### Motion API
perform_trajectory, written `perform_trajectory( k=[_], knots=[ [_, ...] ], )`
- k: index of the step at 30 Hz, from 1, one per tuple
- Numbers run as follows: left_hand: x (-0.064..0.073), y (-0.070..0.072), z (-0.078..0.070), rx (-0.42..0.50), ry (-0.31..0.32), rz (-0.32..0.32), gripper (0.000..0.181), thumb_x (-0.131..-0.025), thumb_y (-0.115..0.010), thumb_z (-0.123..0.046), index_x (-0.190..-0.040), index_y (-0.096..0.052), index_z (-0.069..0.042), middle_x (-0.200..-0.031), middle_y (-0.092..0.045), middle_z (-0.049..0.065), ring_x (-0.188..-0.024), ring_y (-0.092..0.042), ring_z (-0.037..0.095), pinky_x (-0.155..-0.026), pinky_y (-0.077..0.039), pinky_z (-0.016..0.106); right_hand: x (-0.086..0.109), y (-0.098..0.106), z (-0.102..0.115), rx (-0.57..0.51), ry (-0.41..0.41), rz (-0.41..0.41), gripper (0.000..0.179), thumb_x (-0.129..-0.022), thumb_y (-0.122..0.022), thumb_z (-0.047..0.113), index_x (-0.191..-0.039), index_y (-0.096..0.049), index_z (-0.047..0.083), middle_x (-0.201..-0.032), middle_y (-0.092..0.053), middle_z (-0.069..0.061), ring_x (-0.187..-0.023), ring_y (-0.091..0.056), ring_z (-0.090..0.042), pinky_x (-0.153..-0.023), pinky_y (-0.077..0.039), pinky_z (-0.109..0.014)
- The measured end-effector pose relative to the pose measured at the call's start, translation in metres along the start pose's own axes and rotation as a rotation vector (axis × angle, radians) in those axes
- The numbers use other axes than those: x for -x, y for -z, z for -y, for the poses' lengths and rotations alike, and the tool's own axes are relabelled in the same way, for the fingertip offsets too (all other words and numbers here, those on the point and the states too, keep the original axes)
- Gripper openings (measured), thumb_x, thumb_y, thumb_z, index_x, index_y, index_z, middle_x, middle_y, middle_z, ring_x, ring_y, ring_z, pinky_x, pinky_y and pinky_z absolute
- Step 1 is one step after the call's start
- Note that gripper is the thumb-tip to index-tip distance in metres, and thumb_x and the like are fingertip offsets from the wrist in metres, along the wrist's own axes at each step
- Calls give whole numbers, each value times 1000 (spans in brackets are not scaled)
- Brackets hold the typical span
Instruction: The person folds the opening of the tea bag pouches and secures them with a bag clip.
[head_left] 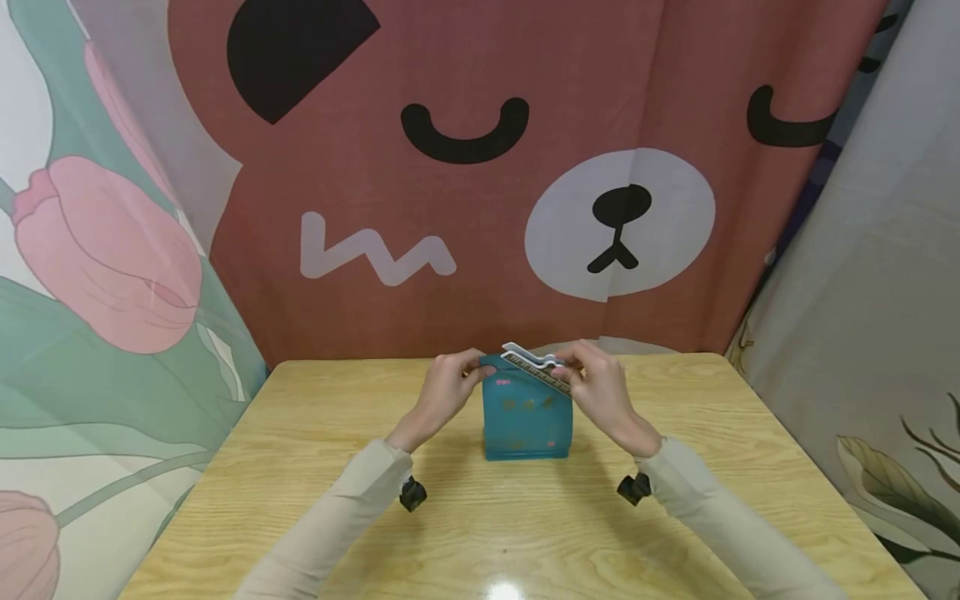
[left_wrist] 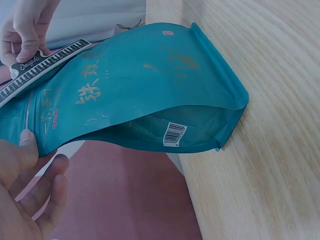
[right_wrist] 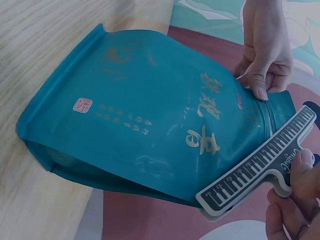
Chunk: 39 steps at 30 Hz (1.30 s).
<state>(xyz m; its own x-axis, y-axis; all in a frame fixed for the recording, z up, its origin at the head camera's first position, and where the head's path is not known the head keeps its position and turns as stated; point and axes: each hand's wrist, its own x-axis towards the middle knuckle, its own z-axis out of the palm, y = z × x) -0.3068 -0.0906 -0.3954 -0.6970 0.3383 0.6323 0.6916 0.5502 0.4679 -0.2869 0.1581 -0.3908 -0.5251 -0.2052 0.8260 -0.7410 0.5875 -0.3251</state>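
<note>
A teal pouch (head_left: pixel 525 429) with gold lettering stands upright on the table, its base down. My left hand (head_left: pixel 450 387) pinches the pouch's top left corner between thumb and fingers, beside the zip line (left_wrist: pixel 29 111) seen in the left wrist view. At the opposite top corner, my right hand (head_left: pixel 603 392) grips the handle of a long clip (right_wrist: pixel 255 162) printed with piano keys and the word "Music". The clip slants across the pouch's top, its lower end at the pouch's right side edge. Its far jaw is mostly hidden behind the printed one.
The light wooden table (head_left: pixel 337 433) reaches back to a curtain (head_left: pixel 480 250) with a bear print. Floral curtains (head_left: pixel 105 250) hang on the left and right sides. A small black wrist device (head_left: pixel 412 493) sits at each cuff.
</note>
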Motion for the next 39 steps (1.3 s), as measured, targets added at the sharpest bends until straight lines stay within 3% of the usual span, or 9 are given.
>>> perform_trajectory(
  k=[5, 12, 20, 31, 39],
  knots=[
    [0, 0, 1, -3, 8, 13, 12, -93, -70, -14, -101, -76, -7, -76, -71, 1, -43, -44, 4, -45, -35, 23, -1, -1, 2, 26, -12, -17, 17, -79, -79, -9, -86, -71, 5, -77, -65, -4, -60, -60, -12, -47, -33, -22],
    [1, -1, 1, 7, 11, 13, 11, -93, -70, -13, -101, -76, -8, -76, -71, 2, -45, -46, 4, -47, -38, 24, -1, -1, 5, 31, -10, -14, 16, -80, -77, -9, -87, -71, 4, -74, -63, -3, -52, -46, -7, -45, -32, -23],
    [1, 0, 1, 8, 18, 5, 12, -93, -70, -14, -102, -76, -7, -78, -71, 0, -53, -55, 4, -52, -47, 24, -2, 2, -1, -5, -10, 43, 17, -79, -80, 1, -93, -73, 5, -80, -64, -1, -67, -59, -13, -53, -45, -29],
    [3, 1, 4, 26, 6, 2, 7, -95, -68, -13, -89, -73, -10, -77, -70, -2, -54, -53, 4, -49, -41, 23, -1, 5, -6, -57, 16, 100, 21, -83, -78, 2, -104, -71, 3, -87, -64, -3, -77, -61, -17, -62, -53, -41],
    [10, -2, 12, 32, 11, 20, 7, -93, -69, -7, -88, -73, -10, -76, -70, -2, -64, -61, 5, -61, -53, 26, 4, 12, -10, -82, -48, 183, 25, -92, -71, 5, -117, -69, 5, -107, -66, -7, -85, -62, -16, -67, -55, -33]
  ],
)
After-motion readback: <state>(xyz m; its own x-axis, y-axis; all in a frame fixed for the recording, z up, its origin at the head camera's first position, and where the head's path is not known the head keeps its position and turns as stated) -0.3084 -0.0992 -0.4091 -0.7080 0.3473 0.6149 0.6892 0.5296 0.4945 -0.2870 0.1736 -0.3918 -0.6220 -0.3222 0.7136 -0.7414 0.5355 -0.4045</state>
